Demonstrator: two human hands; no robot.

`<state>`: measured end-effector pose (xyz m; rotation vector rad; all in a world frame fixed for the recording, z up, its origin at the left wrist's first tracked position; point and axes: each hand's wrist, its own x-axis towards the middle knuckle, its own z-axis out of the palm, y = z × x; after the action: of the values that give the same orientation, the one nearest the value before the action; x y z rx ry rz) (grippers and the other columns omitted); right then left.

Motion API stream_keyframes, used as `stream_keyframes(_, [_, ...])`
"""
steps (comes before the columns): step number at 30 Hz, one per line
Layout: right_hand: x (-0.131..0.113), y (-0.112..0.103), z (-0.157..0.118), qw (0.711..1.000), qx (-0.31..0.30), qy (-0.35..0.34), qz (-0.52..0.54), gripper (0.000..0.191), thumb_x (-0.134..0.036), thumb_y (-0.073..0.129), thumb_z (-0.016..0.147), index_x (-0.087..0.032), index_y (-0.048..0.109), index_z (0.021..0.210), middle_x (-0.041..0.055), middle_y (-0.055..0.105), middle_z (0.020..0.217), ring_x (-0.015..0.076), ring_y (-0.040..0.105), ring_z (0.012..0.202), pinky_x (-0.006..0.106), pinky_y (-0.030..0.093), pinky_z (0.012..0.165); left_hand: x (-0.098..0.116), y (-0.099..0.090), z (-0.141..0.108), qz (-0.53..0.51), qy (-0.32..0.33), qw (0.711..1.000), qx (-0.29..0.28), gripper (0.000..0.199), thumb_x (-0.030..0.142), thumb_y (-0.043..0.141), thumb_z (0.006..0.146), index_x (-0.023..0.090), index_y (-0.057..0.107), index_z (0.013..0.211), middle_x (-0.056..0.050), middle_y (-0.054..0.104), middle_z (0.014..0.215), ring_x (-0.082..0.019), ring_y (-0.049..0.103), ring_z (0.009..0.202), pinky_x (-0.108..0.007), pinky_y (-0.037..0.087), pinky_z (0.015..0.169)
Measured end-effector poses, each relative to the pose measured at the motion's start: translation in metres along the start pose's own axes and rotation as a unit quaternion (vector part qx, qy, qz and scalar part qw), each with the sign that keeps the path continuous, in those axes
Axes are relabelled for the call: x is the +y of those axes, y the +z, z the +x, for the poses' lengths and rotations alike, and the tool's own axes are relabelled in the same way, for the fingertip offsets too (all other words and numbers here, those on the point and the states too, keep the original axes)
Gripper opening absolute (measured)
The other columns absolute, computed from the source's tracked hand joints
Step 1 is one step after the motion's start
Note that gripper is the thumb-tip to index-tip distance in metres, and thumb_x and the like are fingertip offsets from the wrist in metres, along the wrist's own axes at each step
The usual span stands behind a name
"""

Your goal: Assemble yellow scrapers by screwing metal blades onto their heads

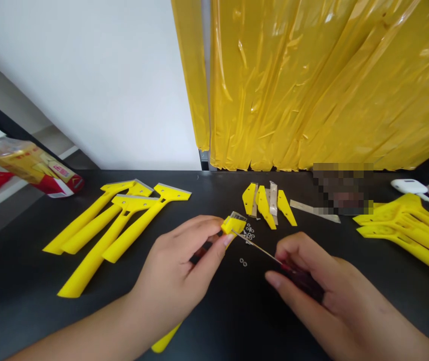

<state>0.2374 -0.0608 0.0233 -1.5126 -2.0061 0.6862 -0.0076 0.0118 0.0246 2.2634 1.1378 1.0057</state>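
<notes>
My left hand grips a yellow scraper by its head, fingers and thumb pinched on either side. A metal blade edge shows at the scraper's top, and its handle passes under the hand, with the end visible near the bottom edge. In my right hand is a screwdriver with a dark red handle. Its thin shaft points left, and the tip meets the side of the scraper head. Several small washers lie just behind the shaft, with two more closer to me.
Several yellow scrapers with blades lie at left, beside a tilted drink bottle. Loose yellow clamp plates and metal blades lie ahead. At right are stacked yellow handles and a white case. A blurred patch hides something behind.
</notes>
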Motion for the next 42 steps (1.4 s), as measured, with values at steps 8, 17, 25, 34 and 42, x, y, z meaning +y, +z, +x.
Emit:
stream_keyframes(8, [0.007, 0.001, 0.006, 0.998, 0.032, 0.041, 0.034, 0.015, -0.039, 0.055, 0.107, -0.026, 0.063, 0.11, 0.0009, 0.074, 0.085, 0.019, 0.071, 0.072, 0.026, 0.054, 0.056, 0.0, 0.002, -0.001, -0.036, -0.021, 0.999, -0.033, 0.007, 0.024, 0.065, 0.103, 0.025, 0.071, 0.105, -0.001, 0.075, 0.108, -0.016, 0.071, 0.092, -0.025, 0.056, 0.083])
stream_keyframes(17, [0.011, 0.004, 0.012, 0.998, 0.019, 0.054, 0.025, 0.022, -0.045, 0.057, 0.107, -0.03, 0.072, 0.105, -0.0012, 0.079, 0.092, 0.02, 0.077, 0.085, 0.029, 0.059, 0.072, 0.0, 0.003, 0.003, -0.068, -0.065, 0.995, -0.044, 0.009, 0.027, 0.065, 0.103, 0.023, 0.072, 0.101, -0.001, 0.072, 0.1, -0.015, 0.068, 0.086, -0.024, 0.054, 0.077])
stream_keyframes(25, [0.012, 0.003, 0.007, 0.992, 0.069, -0.028, -0.097, 0.016, -0.03, 0.051, 0.109, -0.024, 0.065, 0.106, 0.001, 0.071, 0.083, 0.0186, 0.068, 0.067, 0.033, 0.052, 0.062, -0.004, 0.003, 0.008, -0.059, -0.077, 0.995, -0.025, 0.009, 0.026, 0.066, 0.102, 0.024, 0.071, 0.094, 0.002, 0.07, 0.091, -0.013, 0.065, 0.076, -0.022, 0.052, 0.068])
stream_keyframes(34, [0.003, 0.002, 0.004, 0.994, 0.047, -0.053, -0.088, 0.031, -0.031, 0.045, 0.111, -0.021, 0.064, 0.088, 0.0003, 0.063, 0.07, 0.0171, 0.061, 0.057, 0.031, 0.044, 0.054, -0.005, 0.003, 0.003, -0.009, -0.026, 1.0, 0.001, 0.003, 0.022, 0.067, 0.102, 0.024, 0.069, 0.103, 0.0, 0.074, 0.109, -0.015, 0.071, 0.094, -0.023, 0.055, 0.084])
stream_keyframes(42, [0.005, 0.004, 0.016, 0.876, -0.123, 0.211, 0.415, 0.041, -0.06, 0.053, 0.105, -0.022, 0.058, 0.092, -0.0086, 0.035, 0.064, 0.0104, 0.029, 0.054, 0.022, 0.033, 0.048, -0.006, 0.003, 0.004, 0.013, -0.011, 1.0, 0.015, 0.003, 0.021, 0.067, 0.102, 0.023, 0.069, 0.103, 0.0, 0.074, 0.109, -0.013, 0.07, 0.089, -0.022, 0.054, 0.084])
